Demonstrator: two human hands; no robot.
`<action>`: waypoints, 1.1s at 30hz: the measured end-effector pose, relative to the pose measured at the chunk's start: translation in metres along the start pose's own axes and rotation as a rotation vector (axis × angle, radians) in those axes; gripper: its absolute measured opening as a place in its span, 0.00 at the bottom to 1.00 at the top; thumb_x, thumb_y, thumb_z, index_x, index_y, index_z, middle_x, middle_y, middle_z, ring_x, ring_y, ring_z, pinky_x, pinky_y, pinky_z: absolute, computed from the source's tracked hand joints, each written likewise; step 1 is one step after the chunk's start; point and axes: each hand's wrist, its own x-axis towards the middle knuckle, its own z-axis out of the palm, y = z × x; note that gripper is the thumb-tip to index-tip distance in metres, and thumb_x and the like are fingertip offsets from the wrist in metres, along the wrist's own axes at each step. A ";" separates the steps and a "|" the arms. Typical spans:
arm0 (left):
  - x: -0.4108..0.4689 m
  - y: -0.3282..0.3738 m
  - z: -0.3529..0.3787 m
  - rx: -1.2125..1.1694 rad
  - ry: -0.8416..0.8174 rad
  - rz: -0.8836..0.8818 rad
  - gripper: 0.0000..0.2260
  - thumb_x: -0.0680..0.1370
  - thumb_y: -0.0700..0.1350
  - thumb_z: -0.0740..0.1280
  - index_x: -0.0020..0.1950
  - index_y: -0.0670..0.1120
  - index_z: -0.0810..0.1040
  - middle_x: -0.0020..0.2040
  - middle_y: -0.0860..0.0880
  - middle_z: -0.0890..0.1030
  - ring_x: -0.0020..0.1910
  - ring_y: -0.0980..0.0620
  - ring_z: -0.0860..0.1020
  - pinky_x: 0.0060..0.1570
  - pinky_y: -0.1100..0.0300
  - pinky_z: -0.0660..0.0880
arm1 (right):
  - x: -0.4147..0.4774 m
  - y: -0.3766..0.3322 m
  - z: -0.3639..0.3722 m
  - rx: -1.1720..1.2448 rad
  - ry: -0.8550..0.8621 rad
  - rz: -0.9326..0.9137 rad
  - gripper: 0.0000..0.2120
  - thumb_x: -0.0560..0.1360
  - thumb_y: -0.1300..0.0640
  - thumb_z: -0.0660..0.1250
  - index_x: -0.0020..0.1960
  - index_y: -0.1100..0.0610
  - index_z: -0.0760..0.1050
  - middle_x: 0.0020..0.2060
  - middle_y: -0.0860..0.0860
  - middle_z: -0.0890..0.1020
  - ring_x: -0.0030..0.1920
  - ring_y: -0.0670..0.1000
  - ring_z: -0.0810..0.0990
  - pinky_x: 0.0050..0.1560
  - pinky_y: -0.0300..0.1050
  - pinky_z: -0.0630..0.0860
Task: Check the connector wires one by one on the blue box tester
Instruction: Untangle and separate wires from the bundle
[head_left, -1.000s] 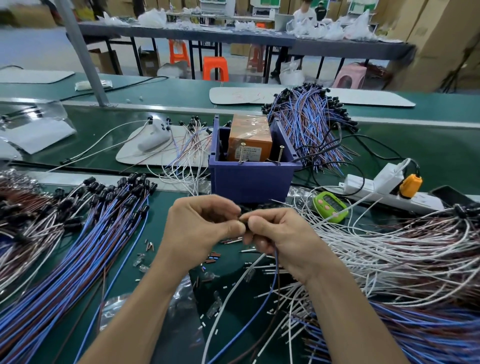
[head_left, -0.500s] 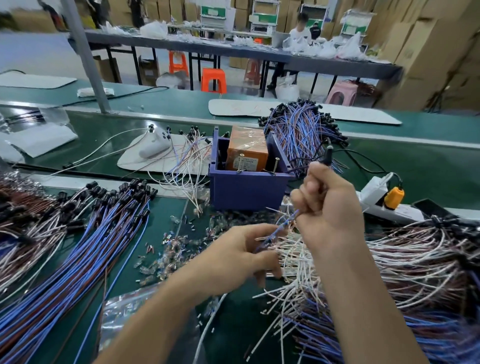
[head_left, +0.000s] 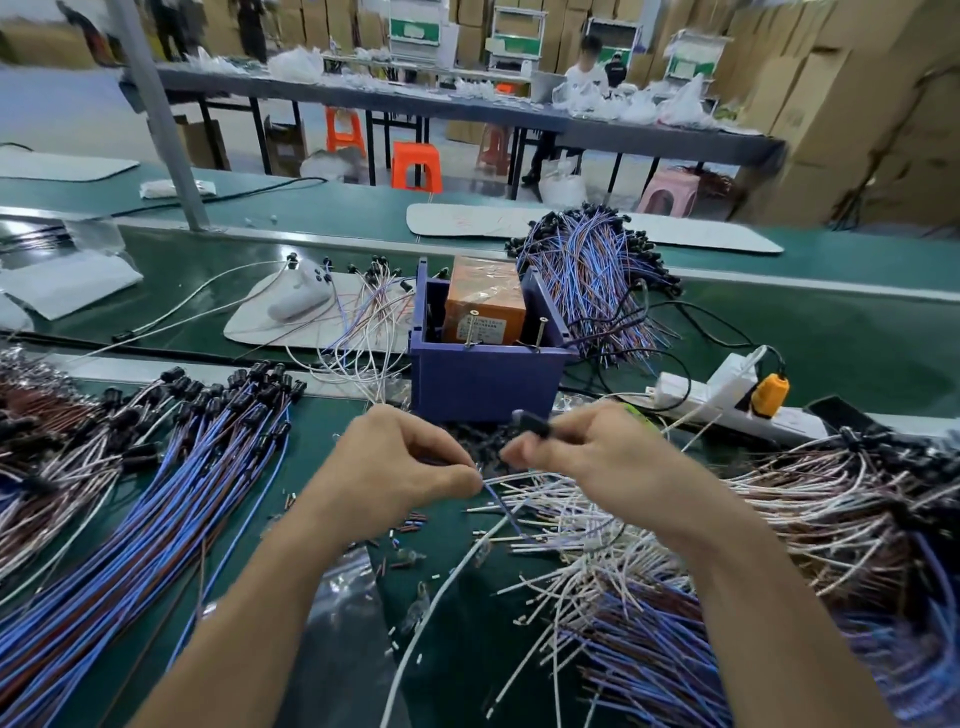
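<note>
A green work surface (head_left: 831, 332) was covered in wire bundles, seen from above by the person working at it.

At the far left lay a heap of brown and white wires (head_left: 47, 457). Just beside it a thick bundle of blue and brown wires (head_left: 156, 493) fanned toward the viewer, its black plugs pointing away. Behind these, a flat white pad (head_left: 249, 327) carried a small white object (head_left: 301, 296) and a loose tangle of thin wires.

In the middle stood the blue box (head_left: 483, 379), open at the top, with an orange block (head_left: 485, 306) inside and two metal pins (head_left: 470, 330) standing at its front edge. Both hands hovered just in front of the box, near each other but apart.

The left hand (head_left: 395, 462) was curled, thumb and forefinger pinching a blue wire (head_left: 501, 506) that ran down and to the right toward the surface. The right hand (head_left: 597, 457) was also curled, its fingertips gripping a black connector (head_left: 530, 422) held level and pointing left; motion blur hid whether it belonged to that same wire. Neither the wire nor the connector touched the box. Below the hands, small cut scraps (head_left: 410, 530) and a clear plastic bag (head_left: 343, 613) lay on the surface.

Behind the box to the right rose another blue and brown bundle (head_left: 597, 280). Farther right sat a white power strip (head_left: 727, 400) with an orange plug (head_left: 769, 395) in it. A large pile of white, brown and blue wires (head_left: 779, 519) filled the right side, under the right forearm.
</note>
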 end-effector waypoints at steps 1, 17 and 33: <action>0.000 0.001 0.003 -0.063 -0.020 0.018 0.06 0.64 0.55 0.78 0.38 0.57 0.88 0.29 0.53 0.83 0.28 0.60 0.74 0.31 0.64 0.71 | 0.003 -0.003 0.010 -0.017 -0.034 -0.033 0.09 0.78 0.47 0.70 0.49 0.50 0.86 0.38 0.48 0.87 0.42 0.56 0.84 0.49 0.57 0.78; 0.005 0.003 0.028 -0.683 0.168 -0.243 0.06 0.73 0.38 0.76 0.43 0.49 0.90 0.35 0.48 0.85 0.30 0.57 0.76 0.32 0.67 0.75 | 0.015 0.014 0.063 0.689 0.159 -0.098 0.08 0.75 0.63 0.74 0.39 0.64 0.82 0.26 0.49 0.77 0.23 0.40 0.68 0.26 0.29 0.65; 0.007 0.008 0.039 -0.606 0.325 -0.222 0.12 0.75 0.35 0.74 0.35 0.48 0.88 0.32 0.44 0.85 0.27 0.54 0.79 0.29 0.65 0.76 | 0.023 0.013 0.064 1.060 0.367 0.124 0.11 0.77 0.66 0.70 0.37 0.57 0.83 0.30 0.54 0.75 0.21 0.44 0.56 0.22 0.37 0.54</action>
